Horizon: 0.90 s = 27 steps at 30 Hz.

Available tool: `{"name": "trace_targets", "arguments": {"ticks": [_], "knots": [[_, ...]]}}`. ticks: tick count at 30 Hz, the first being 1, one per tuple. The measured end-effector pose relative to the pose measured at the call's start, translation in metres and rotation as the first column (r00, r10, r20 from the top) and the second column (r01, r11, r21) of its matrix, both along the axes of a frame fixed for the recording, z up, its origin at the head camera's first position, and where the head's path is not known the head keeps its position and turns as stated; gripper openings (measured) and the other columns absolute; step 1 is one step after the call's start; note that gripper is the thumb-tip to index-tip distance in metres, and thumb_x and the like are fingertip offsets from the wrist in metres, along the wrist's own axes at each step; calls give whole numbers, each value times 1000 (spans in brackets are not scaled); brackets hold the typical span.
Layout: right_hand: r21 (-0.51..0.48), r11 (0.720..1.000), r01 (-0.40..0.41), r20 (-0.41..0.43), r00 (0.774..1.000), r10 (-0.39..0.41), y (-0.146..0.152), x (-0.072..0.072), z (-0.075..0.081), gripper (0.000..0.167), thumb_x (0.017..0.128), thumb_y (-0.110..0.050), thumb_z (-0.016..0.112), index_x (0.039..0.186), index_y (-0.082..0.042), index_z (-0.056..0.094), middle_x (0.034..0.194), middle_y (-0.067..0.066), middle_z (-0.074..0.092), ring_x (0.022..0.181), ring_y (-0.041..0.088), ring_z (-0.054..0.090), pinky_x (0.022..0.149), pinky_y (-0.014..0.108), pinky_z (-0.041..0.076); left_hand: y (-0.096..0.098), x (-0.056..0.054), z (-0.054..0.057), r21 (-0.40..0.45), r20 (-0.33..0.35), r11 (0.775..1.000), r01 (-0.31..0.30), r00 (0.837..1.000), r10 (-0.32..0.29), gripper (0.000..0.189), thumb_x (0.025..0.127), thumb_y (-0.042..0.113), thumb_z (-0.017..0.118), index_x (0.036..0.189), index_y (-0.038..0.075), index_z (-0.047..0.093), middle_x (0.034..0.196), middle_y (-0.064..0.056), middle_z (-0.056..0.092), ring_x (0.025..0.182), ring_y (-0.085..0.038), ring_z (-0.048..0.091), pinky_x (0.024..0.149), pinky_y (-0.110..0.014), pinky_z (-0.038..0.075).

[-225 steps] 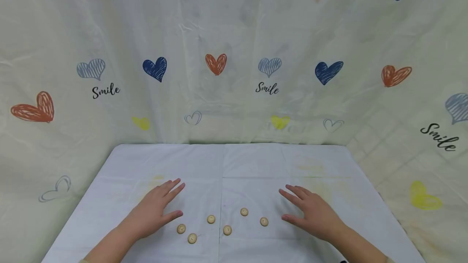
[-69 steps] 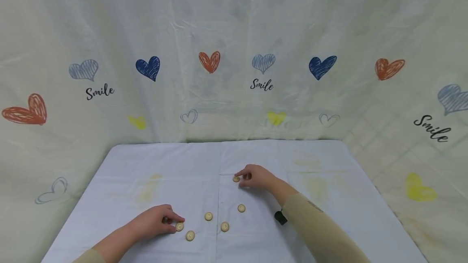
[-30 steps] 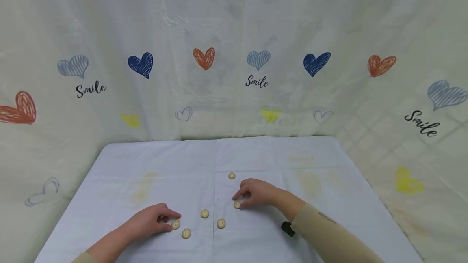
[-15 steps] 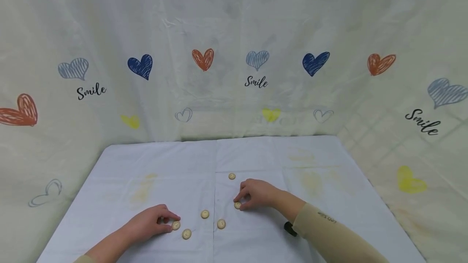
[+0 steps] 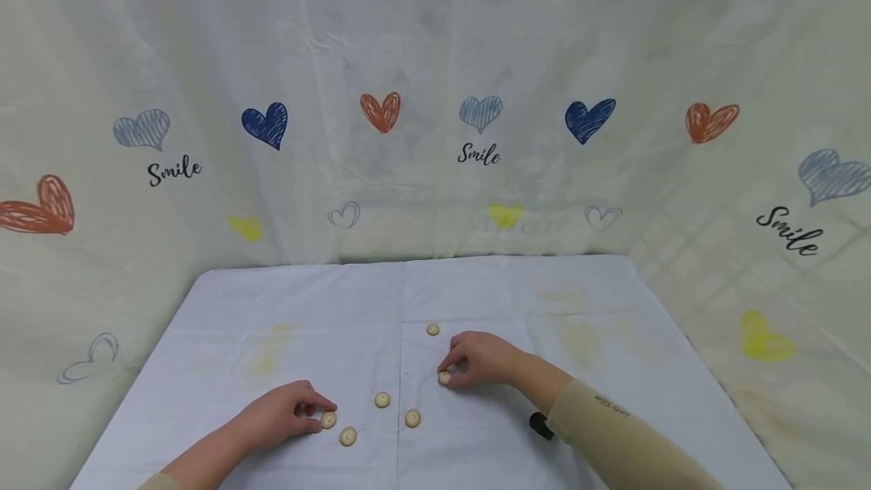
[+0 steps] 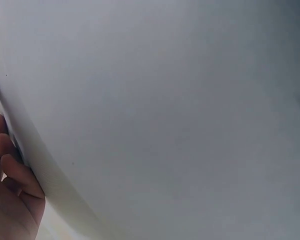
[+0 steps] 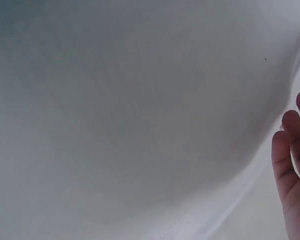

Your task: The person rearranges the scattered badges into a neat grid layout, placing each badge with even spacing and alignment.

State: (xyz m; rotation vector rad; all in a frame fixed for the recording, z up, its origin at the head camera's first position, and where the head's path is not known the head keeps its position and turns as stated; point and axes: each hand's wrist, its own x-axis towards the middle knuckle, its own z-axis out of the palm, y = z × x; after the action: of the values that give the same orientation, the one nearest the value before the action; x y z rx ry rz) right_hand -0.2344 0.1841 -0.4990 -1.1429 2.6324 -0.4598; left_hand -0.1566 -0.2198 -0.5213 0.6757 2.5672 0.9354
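Observation:
Several round, pale wooden buttons lie on the white cloth-covered table. In the head view my left hand (image 5: 275,414) has thumb and index finger on either side of the leftmost button (image 5: 329,420). My right hand (image 5: 483,360) pinches another button (image 5: 444,377) between index finger and thumb. A button (image 5: 432,330) lies beyond the right hand. Loose ones rest between the hands: one button (image 5: 382,399), a second button (image 5: 412,418), and a third button (image 5: 348,436) near the left thumb. The wrist views show curled left fingers (image 6: 20,175) and right fingers (image 7: 282,155), with no button visible.
The white table (image 5: 327,301) reaches a curtain (image 5: 435,44) printed with hearts and "Smile" at the back and sides. A small black object (image 5: 540,426) sits under the right sleeve (image 5: 619,437). Yellowish stains mark the cloth.
Earlier both hands hovered spread. The left came down to the leftmost button; the right brought the rightmost button to the far spot, released it, then pinched another, now shifted slightly away from me.

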Motion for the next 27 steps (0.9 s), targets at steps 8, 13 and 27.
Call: {"name": "trace_targets", "arguments": {"ticks": [8,13,27], "knots": [[9,998,66,14,998,-67,8,-7,5,22,84,-32,78,107,-33,79,86,-19,57,82,1,52,77,25,45,0,-1,-3,23,2,1000,-1,1000,1,26,85,32,79,111,30,77,86,14,57,71,-2,45,63,-24,40],[12,996,87,14,996,-88,15,-12,7,22,85,-31,78,107,-31,79,84,-18,56,81,3,52,76,26,46,0,-2,-4,14,8,1000,-8,1000,8,26,85,33,78,111,32,77,86,15,57,71,-2,45,63,-23,40],[32,969,247,12,969,-247,35,-41,0,17,87,-30,76,104,-29,80,78,-15,55,73,5,50,72,29,45,0,1,1,-17,-12,1000,-3,1000,3,28,86,34,77,114,33,76,88,16,56,72,-1,46,65,-24,40]]}}
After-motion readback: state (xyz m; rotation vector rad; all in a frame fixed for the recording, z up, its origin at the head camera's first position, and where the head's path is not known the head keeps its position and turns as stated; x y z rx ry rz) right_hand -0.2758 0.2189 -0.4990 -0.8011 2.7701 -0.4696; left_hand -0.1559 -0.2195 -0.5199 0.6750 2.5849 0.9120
